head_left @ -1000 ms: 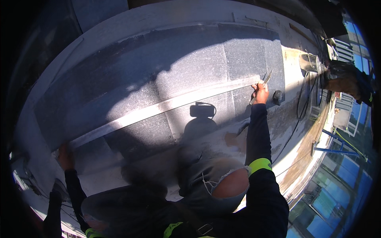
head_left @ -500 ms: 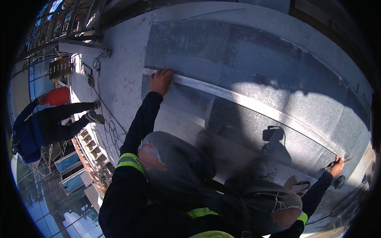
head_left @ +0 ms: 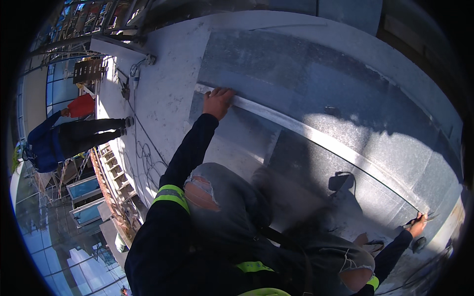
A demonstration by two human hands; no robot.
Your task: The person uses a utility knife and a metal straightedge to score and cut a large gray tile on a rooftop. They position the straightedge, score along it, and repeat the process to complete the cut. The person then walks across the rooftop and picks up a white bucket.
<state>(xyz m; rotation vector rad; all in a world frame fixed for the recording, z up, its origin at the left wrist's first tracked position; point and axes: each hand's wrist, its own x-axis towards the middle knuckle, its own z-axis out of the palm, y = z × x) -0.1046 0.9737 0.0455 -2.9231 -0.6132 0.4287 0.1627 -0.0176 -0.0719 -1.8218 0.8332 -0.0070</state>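
A long pale metal strip lies across grey, speckled metal sheet. At its upper-left end my left hand rests with fingers curled over the strip, gripping it. My right hand is at the strip's far-right end, closed on what look like metal snips with pointed blades. A small dark lump sits just below that hand. My ripped-jeans knees are bent beneath my arms, and the shadow of my head falls on the sheet between them.
A co-worker in dark clothing stands at the left with a red object in hand. Cables snake over the pale floor. Scaffolding, a ladder-like frame and glazed facade line the left edge.
My view has swung left over the last second, bringing the co-worker and scaffolding into sight. The co-worker has shifted slightly. Both my hands remain at the strip's two ends.
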